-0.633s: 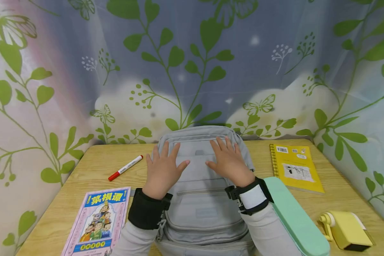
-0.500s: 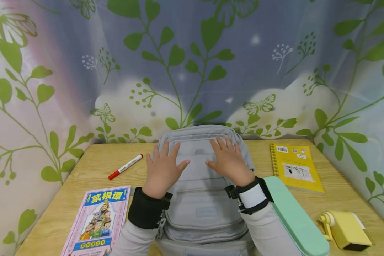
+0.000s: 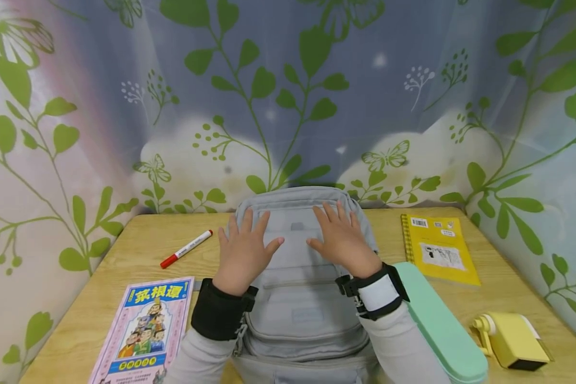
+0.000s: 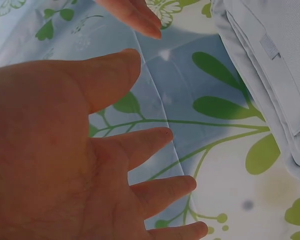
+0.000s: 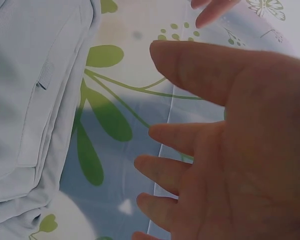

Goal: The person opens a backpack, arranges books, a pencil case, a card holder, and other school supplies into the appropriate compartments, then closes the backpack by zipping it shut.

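Both hands hover over a grey backpack (image 3: 297, 314) that lies on the wooden table in the head view. My left hand (image 3: 244, 253), fingers spread, is above the bag's left side. Over its right side, my right hand (image 3: 346, 242) is spread in the same way, palm down. Nothing is held by either one. In the left wrist view the left hand (image 4: 90, 150) shows its bare palm, apart from the backpack (image 4: 284, 60). The right wrist view shows the right hand (image 5: 229, 140) likewise, with the backpack (image 5: 35, 90) beyond the fingertips.
Left of the bag lie a red-capped marker (image 3: 186, 249) and a pink-bordered comic-style book (image 3: 144, 330). To the right are a mint-green long case (image 3: 441, 325), a yellow spiral notebook (image 3: 441, 250) and a yellow crank device (image 3: 511, 341). A leaf-patterned curtain (image 3: 288, 106) surrounds the table (image 3: 101, 288).
The head view has shifted very slightly, moving the items on the right a little leftward in it. Both hands keep their spread pose above the backpack.
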The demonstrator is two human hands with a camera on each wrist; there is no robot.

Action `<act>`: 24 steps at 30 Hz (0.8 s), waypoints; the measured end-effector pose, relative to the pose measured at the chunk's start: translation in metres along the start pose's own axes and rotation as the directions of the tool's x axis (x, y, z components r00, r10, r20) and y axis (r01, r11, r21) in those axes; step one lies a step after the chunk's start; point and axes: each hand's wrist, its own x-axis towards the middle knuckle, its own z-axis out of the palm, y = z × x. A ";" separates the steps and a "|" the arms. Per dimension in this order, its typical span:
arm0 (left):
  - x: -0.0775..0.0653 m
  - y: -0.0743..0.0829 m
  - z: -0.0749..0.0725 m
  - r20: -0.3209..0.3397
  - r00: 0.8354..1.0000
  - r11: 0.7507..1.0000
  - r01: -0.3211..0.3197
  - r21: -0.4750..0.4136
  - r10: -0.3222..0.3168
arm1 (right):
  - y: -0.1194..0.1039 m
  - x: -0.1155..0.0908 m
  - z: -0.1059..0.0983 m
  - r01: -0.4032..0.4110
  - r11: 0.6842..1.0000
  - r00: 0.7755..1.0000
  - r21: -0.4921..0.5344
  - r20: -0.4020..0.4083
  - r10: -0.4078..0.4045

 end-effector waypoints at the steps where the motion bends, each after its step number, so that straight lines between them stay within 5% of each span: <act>1: -0.001 0.000 0.000 0.000 1.000 1.000 0.000 -0.001 0.000 | 0.000 0.000 0.000 -0.001 1.000 1.000 0.001 0.001 0.001; 7: -0.003 -0.003 -0.002 0.013 0.999 0.999 -0.034 -0.003 0.034 | -0.001 -0.008 -0.004 0.018 0.999 1.000 0.034 -0.011 -0.017; 11: -0.008 -0.013 -0.009 -0.028 0.987 0.988 -0.155 0.018 0.156 | -0.002 -0.023 -0.013 0.072 0.995 0.995 0.071 -0.068 -0.067; 14: -0.022 -0.021 -0.019 -0.044 0.960 0.961 -0.274 0.034 0.276 | -0.003 -0.046 -0.021 0.116 0.993 0.990 0.037 -0.086 -0.113; 17: -0.047 -0.030 -0.025 -0.011 0.904 0.903 -0.427 0.050 0.428 | -0.001 -0.074 -0.022 0.188 0.981 0.980 -0.052 -0.060 -0.191; 21: -0.088 -0.042 -0.014 0.141 0.786 0.793 -0.609 0.006 0.602 | 0.007 -0.112 0.001 0.335 0.931 0.942 -0.148 0.016 -0.336; 24: -0.117 -0.051 0.007 0.284 0.703 0.744 -0.665 -0.063 0.652 | 0.020 -0.137 0.034 0.448 0.868 0.894 -0.216 0.075 -0.442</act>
